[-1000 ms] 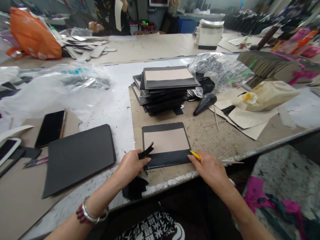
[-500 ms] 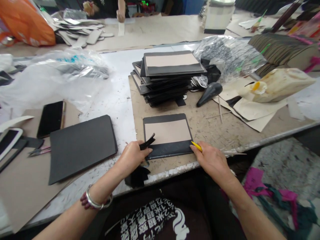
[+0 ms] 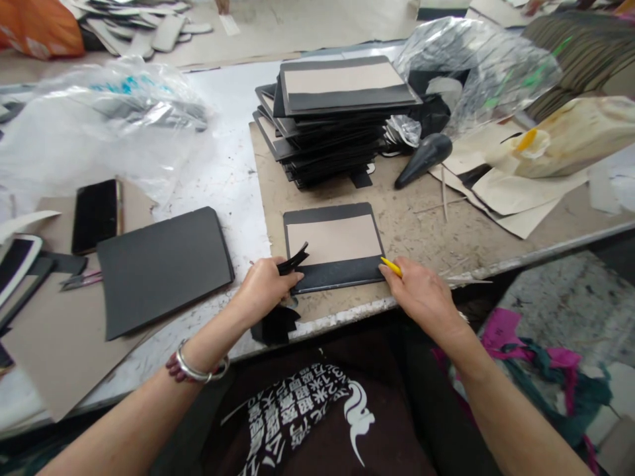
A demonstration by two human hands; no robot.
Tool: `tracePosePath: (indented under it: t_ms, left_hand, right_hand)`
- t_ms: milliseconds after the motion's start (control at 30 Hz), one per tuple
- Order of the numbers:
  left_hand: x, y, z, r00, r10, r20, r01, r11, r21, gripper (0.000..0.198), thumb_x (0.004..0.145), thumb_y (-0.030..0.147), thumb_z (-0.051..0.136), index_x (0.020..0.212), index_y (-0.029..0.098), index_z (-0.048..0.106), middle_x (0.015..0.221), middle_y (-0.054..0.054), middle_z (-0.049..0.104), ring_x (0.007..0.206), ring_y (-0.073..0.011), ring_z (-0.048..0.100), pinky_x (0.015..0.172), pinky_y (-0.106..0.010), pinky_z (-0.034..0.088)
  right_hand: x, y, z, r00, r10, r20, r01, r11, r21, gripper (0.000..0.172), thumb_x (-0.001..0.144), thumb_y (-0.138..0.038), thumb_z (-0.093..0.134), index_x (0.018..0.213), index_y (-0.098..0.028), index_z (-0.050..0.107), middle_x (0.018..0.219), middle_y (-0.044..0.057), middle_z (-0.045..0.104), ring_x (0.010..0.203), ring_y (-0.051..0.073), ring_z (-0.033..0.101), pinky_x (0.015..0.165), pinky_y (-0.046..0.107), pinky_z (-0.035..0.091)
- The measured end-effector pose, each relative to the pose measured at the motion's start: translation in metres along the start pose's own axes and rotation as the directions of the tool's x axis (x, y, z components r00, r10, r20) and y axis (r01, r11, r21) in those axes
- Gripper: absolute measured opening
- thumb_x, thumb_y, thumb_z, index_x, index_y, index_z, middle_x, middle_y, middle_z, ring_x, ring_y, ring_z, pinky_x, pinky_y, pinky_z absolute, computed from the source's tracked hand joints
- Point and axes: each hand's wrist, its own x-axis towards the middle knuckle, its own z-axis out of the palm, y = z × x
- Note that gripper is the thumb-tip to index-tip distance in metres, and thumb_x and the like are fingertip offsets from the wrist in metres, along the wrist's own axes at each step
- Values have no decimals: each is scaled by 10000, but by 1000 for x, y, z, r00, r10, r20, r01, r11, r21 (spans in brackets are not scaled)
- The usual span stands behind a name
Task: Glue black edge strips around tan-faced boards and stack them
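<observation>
A black panel with a beige rectangle on it lies flat on the brown board in front of me. My left hand is closed at its lower left corner, with several thin black strips sticking up between thumb and fingers. My right hand pinches the lower right corner and also holds a slim yellow pointed tool, whose kind I cannot make out. Behind the panel rises a stack of similar black and beige panels. Black scraps hang at the table edge below my left hand.
Left of the panel lie dark grey sheets, a phone and a clear plastic bag. To the right are a black cone-shaped object, a stained yellowish container and beige sheets. A person's hand shows at the far table.
My view has tipped downward, so the table appears higher in the picture. Both hands keep the same hold at the panel's lower corners.
</observation>
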Motion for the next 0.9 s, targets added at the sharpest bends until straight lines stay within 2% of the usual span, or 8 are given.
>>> tracePosePath:
  t_ms: [200, 567, 900]
  left_hand:
    - [-1, 4, 0, 1000, -20, -5, 20, 1000, -20, 136, 716, 246, 621, 785, 131, 598, 460, 32, 509, 394, -111, 487, 388, -229, 372]
    - [0, 0, 1, 1000, 7, -27, -7, 1000, -3, 126, 713, 252, 638, 740, 139, 588, 464, 23, 507, 404, -110, 483, 402, -247, 363]
    - [-1, 4, 1, 1000, -11, -17, 11, 1000, 16, 145, 721, 258, 616, 773, 124, 598, 470, 21, 513, 393, -104, 475, 416, -250, 378]
  right_hand:
    - [3, 0, -1, 1000, 5, 31, -5, 1000, -13, 318, 899, -391, 373, 884, -172, 602, 807, 107, 667, 795, 281, 632, 584, 294, 358]
    - [9, 5, -1, 998, -22, 52, 21, 1000, 22, 353, 897, -404, 348, 890, -158, 600, 797, 120, 661, 806, 270, 622, 607, 286, 371]
    - [0, -4, 3, 1000, 18, -25, -19, 999, -45, 329, 891, -403, 380, 895, -166, 609, 783, 120, 660, 736, 257, 628, 563, 289, 363]
